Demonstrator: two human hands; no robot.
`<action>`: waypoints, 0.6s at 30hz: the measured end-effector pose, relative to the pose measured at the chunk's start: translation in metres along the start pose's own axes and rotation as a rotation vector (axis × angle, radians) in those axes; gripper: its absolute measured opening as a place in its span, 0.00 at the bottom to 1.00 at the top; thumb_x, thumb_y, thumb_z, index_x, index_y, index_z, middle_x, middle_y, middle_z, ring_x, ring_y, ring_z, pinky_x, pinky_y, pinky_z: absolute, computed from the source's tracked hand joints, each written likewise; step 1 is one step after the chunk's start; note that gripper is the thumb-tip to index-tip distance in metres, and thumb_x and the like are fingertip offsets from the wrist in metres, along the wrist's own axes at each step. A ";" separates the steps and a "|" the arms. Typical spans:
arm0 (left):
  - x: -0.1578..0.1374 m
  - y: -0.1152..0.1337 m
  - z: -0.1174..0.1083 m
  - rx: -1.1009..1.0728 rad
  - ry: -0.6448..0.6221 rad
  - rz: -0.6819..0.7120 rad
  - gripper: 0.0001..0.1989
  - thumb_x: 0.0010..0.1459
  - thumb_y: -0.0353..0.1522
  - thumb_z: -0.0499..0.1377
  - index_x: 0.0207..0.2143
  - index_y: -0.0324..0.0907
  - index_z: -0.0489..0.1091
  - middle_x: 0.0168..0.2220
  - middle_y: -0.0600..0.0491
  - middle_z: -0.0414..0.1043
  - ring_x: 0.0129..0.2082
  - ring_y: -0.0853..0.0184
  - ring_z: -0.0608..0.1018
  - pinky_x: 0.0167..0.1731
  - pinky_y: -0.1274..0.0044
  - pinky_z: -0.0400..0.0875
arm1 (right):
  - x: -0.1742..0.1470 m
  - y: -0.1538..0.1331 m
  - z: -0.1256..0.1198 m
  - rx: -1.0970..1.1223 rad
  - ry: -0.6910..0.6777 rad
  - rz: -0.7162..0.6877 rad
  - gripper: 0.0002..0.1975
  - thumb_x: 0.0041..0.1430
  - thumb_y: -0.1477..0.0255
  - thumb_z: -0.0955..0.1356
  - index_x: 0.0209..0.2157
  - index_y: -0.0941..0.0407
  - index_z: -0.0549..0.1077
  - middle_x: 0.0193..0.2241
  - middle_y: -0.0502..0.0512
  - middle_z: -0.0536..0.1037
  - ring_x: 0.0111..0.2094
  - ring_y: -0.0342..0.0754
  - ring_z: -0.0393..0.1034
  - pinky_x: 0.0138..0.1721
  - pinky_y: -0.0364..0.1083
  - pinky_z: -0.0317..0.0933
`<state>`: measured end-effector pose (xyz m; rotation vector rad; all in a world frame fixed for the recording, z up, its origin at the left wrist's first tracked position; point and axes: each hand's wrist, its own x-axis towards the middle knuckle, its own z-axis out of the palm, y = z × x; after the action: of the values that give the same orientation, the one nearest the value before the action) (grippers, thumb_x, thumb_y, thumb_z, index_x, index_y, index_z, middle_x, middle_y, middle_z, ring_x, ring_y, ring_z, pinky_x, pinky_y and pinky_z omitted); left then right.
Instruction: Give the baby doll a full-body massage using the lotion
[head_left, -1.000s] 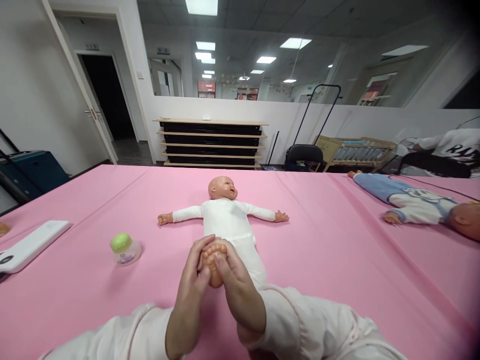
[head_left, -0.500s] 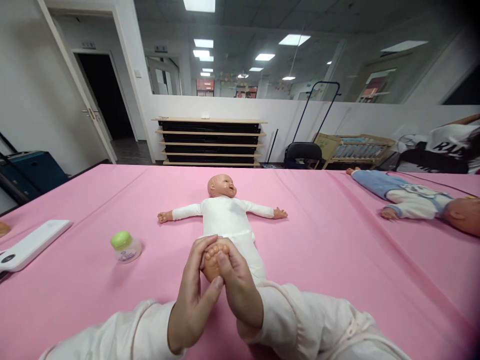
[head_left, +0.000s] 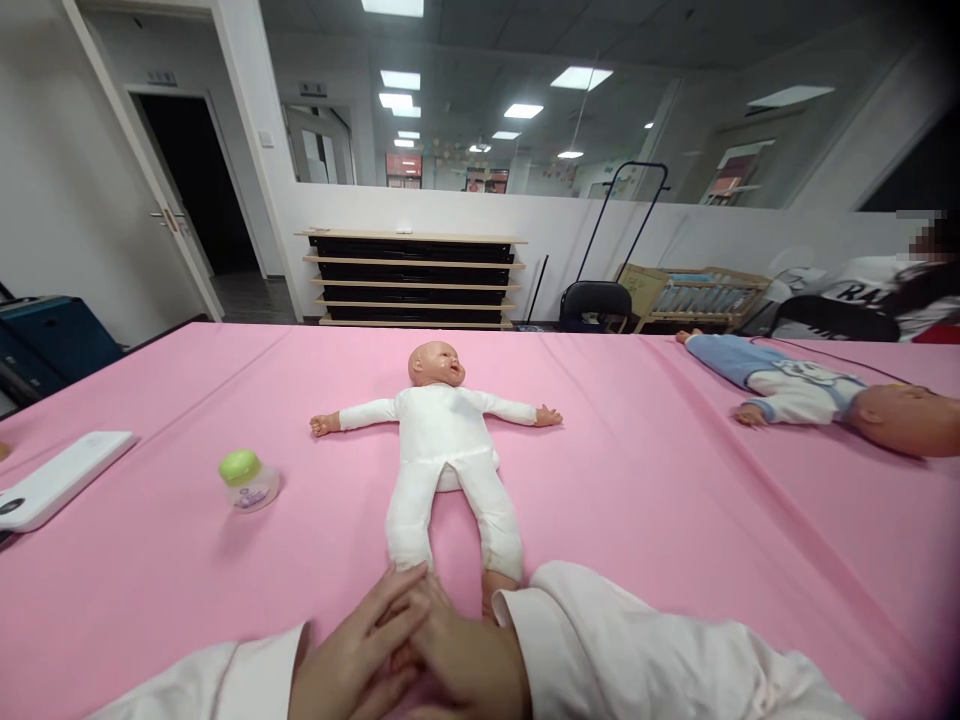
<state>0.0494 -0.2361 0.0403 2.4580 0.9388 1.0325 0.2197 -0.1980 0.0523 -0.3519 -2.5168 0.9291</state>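
A baby doll (head_left: 448, 425) with a white cloth body lies on its back on the pink-covered table (head_left: 615, 480), arms spread and head at the far side. Both my hands are wrapped around its foot on the left side of the picture. My left hand (head_left: 360, 640) curls over the foot from the left. From the right, my right hand (head_left: 457, 635) closes over it, fingers overlapping the left ones. Most of that foot is hidden; a bit of toes shows between the hands. The doll's other foot (head_left: 499, 590) lies partly behind my right sleeve.
Left of the doll stands a small jar (head_left: 249, 482) with a green lid. A white flat device (head_left: 67, 480) lies farther left. Another doll (head_left: 810, 390) in blue and white clothes lies at the right. Beyond the table are shelves (head_left: 412, 262), a chair (head_left: 596, 302) and a person (head_left: 862, 285).
My hands have come down toward me with the foot, and the doll's leg now lies lower and stretched out. The sole, seen before, is mostly covered. The view has shifted slightly.
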 end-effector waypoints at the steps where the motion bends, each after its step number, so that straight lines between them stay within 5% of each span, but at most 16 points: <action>1: -0.005 0.000 0.003 0.034 -0.042 0.016 0.28 0.58 0.28 0.49 0.60 0.49 0.47 0.57 0.44 0.55 0.55 0.62 0.63 0.50 0.74 0.66 | -0.004 0.002 0.007 -0.136 -0.054 -0.025 0.24 0.57 0.60 0.61 0.51 0.61 0.60 0.46 0.67 0.65 0.51 0.57 0.55 0.52 0.60 0.49; 5: -0.004 0.003 0.002 0.107 -0.140 0.035 0.26 0.59 0.28 0.48 0.60 0.47 0.48 0.59 0.44 0.52 0.56 0.62 0.62 0.49 0.73 0.66 | -0.010 -0.006 0.009 -0.494 -0.163 -0.110 0.22 0.60 0.66 0.59 0.53 0.62 0.59 0.51 0.66 0.63 0.56 0.55 0.50 0.55 0.56 0.48; 10: 0.016 0.004 -0.032 0.116 -0.403 0.216 0.31 0.55 0.35 0.54 0.60 0.47 0.46 0.58 0.47 0.56 0.58 0.58 0.58 0.56 0.60 0.52 | -0.042 -0.024 -0.017 -0.595 0.051 -0.137 0.19 0.61 0.65 0.59 0.51 0.57 0.61 0.48 0.54 0.69 0.53 0.47 0.56 0.58 0.49 0.47; 15: 0.037 0.001 -0.043 0.168 -0.340 0.102 0.24 0.59 0.30 0.50 0.57 0.47 0.50 0.54 0.49 0.61 0.54 0.65 0.63 0.56 0.67 0.55 | -0.100 -0.007 -0.004 -0.726 0.627 0.394 0.31 0.52 0.63 0.66 0.55 0.59 0.55 0.52 0.66 0.62 0.53 0.59 0.58 0.48 0.55 0.59; 18: 0.063 0.009 -0.028 0.119 -0.376 0.185 0.24 0.58 0.28 0.49 0.56 0.46 0.51 0.52 0.49 0.63 0.54 0.65 0.64 0.55 0.67 0.55 | -0.112 0.001 0.010 -0.564 0.712 0.503 0.23 0.55 0.71 0.64 0.53 0.54 0.57 0.47 0.60 0.68 0.47 0.51 0.66 0.43 0.48 0.65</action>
<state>0.0660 -0.1988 0.0967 2.7455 0.6788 0.5440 0.3128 -0.2447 0.0110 -1.2776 -1.9769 0.1411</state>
